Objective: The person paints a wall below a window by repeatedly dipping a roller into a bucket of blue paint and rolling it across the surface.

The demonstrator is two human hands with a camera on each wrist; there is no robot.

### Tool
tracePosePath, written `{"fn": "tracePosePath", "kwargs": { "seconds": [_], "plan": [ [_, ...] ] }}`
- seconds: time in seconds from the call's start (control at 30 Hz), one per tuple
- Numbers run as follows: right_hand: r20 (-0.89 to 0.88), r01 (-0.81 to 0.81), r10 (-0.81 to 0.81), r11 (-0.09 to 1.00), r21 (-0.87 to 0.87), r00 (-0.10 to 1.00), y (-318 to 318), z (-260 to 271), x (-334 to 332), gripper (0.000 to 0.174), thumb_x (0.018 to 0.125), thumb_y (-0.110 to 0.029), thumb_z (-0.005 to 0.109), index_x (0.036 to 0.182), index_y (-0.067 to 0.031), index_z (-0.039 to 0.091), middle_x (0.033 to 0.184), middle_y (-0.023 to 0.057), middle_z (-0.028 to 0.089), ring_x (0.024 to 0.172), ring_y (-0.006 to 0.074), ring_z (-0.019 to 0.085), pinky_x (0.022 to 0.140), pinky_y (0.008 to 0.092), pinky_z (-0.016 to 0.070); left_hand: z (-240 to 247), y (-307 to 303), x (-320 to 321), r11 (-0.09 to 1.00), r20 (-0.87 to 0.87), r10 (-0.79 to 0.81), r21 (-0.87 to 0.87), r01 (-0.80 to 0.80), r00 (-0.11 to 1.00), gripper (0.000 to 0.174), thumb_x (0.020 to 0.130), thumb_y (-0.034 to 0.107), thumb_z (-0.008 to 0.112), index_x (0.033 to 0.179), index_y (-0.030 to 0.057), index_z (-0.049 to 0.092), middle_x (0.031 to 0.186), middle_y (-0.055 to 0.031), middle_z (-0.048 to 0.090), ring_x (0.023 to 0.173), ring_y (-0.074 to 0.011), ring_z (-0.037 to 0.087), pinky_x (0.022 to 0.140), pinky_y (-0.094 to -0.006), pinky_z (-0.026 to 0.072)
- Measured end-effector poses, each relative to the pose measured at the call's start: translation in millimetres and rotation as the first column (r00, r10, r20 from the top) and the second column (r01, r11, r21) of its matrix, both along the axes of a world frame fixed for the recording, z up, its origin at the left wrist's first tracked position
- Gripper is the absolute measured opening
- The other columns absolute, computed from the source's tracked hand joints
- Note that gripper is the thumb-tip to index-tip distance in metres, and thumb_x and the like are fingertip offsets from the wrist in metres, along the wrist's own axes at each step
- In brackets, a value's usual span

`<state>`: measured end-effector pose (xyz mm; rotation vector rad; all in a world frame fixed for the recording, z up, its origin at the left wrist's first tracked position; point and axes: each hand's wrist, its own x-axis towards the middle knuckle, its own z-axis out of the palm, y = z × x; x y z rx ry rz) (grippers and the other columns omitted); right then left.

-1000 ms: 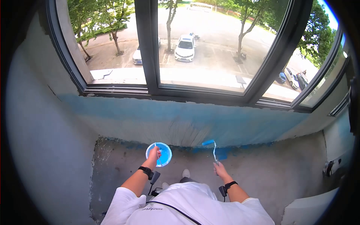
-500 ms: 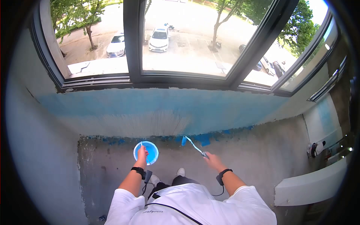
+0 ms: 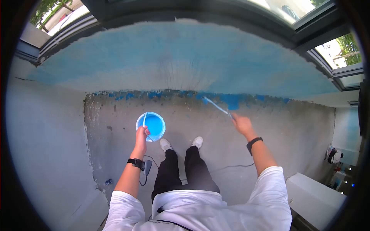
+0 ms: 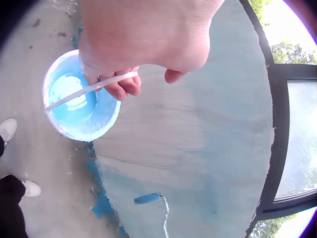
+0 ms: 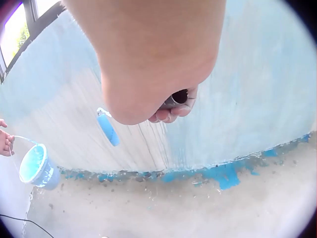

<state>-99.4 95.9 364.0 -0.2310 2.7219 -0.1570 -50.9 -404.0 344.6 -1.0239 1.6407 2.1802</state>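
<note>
The left hand (image 3: 142, 139) holds up a white bucket (image 4: 117, 110) by its handle (image 4: 74, 95), fingers curled round it; light blue paint (image 4: 74, 101) lies inside. In the right hand (image 3: 243, 125) is the grip of a paint roller, whose pale frame (image 3: 218, 106) points up and left toward the wall. The blue roller head shows in the left wrist view (image 4: 148, 198) and in the right wrist view (image 5: 108, 130), in front of the wall's pale patch. Whether it touches the wall, I cannot tell.
The low wall (image 3: 154, 54) is light blue with a pale streaked lower part, under dark window frames (image 3: 200, 13). Blue paint marks (image 3: 232, 101) run along the floor edge. A cable (image 3: 237, 166) lies right of the legs; a white ledge (image 3: 314, 198) stands at lower right.
The head view has tilted down to the floor and legs. The roller has moved away from the bucket side, its frame now pointing up-left. The left hand still holds the bucket.
</note>
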Motion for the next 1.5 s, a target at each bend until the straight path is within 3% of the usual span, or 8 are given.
{"fn": "tracePosePath", "kwargs": {
  "seconds": [0.27,0.37,0.4,0.57,0.9,1.07,1.17,1.5],
  "plan": [
    [0.063,0.162,-0.149,0.890,-0.426,0.987,-62.9,-91.9,-48.3,0.026,0.087,-0.027,0.060,0.105,-0.0085,0.062,0.086,0.0172,0.065,0.080,0.0389,0.060,0.067,0.0442,0.0468,-154.5,4.6,-32.4,0.859,0.020,-0.350,-0.392,0.329,0.937,0.018,0.090,0.019,0.053,0.086,0.0034,0.058,0.070,0.0011,0.050,0.064,-0.0106,0.046,0.059,-0.0264,0.0376],
    [0.066,0.194,-0.190,0.802,-0.565,0.980,-83.7,-162.3,-54.8,0.025,0.086,-0.027,0.062,0.100,-0.0060,0.062,0.081,0.0177,0.063,0.075,0.0371,0.058,0.066,0.0413,0.0455,-184.7,20.8,-62.9,0.718,0.076,-0.488,-0.531,0.450,0.869,0.028,0.089,0.026,0.056,0.089,-0.0017,0.058,0.073,-0.0090,0.059,0.065,-0.0191,0.055,0.060,-0.0326,0.0424],
    [0.075,0.197,-0.188,0.801,-0.565,0.979,-85.3,-186.5,-56.6,0.025,0.086,-0.027,0.062,0.100,-0.0060,0.062,0.081,0.0177,0.063,0.075,0.0371,0.058,0.066,0.0413,0.0455,-194.1,29.2,-71.2,0.586,0.173,-0.566,-0.604,0.541,0.806,0.032,0.088,0.029,0.057,0.092,-0.0031,0.058,0.075,-0.0134,0.061,0.067,-0.0231,0.058,0.061,-0.0350,0.0440],
    [0.269,0.176,-0.026,0.816,-0.551,0.963,-92.1,-277.4,-65.1,0.027,0.085,-0.027,0.064,0.099,-0.0041,0.063,0.075,0.0177,0.060,0.067,0.0328,0.052,0.066,0.0381,0.0446,-292.3,38.1,-87.7,0.562,0.152,-0.566,-0.648,0.514,0.810,0.034,0.087,0.031,0.058,0.093,-0.0022,0.057,0.078,-0.0163,0.061,0.070,-0.0264,0.059,0.063,-0.0369,0.0448],
    [0.346,0.160,0.042,0.828,-0.537,0.937,-137.8,-340.7,-63.6,0.029,0.085,-0.027,0.063,0.100,-0.0025,0.064,0.084,0.0183,0.064,0.075,0.0341,0.058,0.069,0.0389,0.0463,-354.0,60.6,-109.9,0.591,0.098,-0.630,-0.584,0.557,0.771,0.029,0.081,0.027,0.058,0.090,0.0002,0.054,0.081,-0.0164,0.061,0.074,-0.0318,0.061,0.065,-0.0387,0.0465],
    [0.313,-0.073,0.227,0.897,-0.436,0.922,-167.3,-395.9,-101.4,0.035,0.085,-0.035,0.061,0.101,-0.0040,0.065,0.089,0.0188,0.066,0.080,0.0355,0.060,0.072,0.0413,0.0470,-391.8,53.9,-128.1,0.533,0.105,-0.721,-0.547,0.645,0.685,0.030,0.083,0.028,0.057,0.094,0.0005,0.058,0.080,-0.0106,0.060,0.073,-0.0205,0.058,0.066,-0.0332,0.0461],
    [0.549,0.106,0.090,0.943,-0.316,0.831,-174.7,-408.6,-126.6,0.035,0.085,-0.036,0.060,0.101,-0.0043,0.066,0.093,0.0194,0.067,0.087,0.0366,0.061,0.075,0.0438,0.0470,-412.2,58.2,-142.1,0.470,0.123,-0.786,-0.517,0.716,0.605,0.032,0.083,0.029,0.058,0.098,0.0003,0.060,0.080,-0.0093,0.060,0.074,-0.0182,0.058,0.067,-0.0314,0.0462],
    [0.377,0.014,0.060,0.982,-0.190,0.924,-177.9,-438.2,-128.5,0.039,0.085,-0.035,0.059,0.101,0.0001,0.066,0.103,0.0220,0.066,0.095,0.0380,0.062,0.080,0.0463,0.0474,-422.3,77.6,-150.6,0.535,0.078,-0.792,-0.390,0.749,0.606,0.036,0.083,0.032,0.056,0.095,-0.0011,0.060,0.086,-0.0121,0.062,0.079,-0.0223,0.059,0.070,-0.0358,0.0453]
  ]
}}
